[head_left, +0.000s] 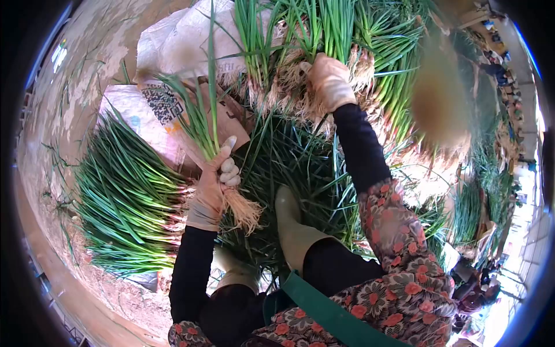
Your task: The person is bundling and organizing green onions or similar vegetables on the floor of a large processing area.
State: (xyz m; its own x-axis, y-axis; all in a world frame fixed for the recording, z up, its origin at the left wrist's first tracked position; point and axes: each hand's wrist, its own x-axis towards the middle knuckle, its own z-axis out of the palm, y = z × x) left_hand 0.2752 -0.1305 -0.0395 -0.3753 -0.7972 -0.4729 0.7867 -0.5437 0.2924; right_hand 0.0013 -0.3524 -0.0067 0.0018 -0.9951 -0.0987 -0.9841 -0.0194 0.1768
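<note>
My left hand (215,188), in a pale glove with whitish fingertips, is closed around a small bunch of green onions (209,124). Their leaves point up and their stringy roots hang below the fingers. Farther forward, my right hand (330,81), gloved too, reaches into the roots of a row of upright green onions (332,29). Its fingers are bent against the stems, and what they grip is hidden. A large pile of green onions (130,194) lies left of my left hand, with its roots toward me.
White sacks (173,40) and brown cardboard (231,113) lie ahead. Loose green leaves (289,153) cover the ground around my boots (298,228). More onions (399,87) lie to the right. People (477,289) are at the far right edge.
</note>
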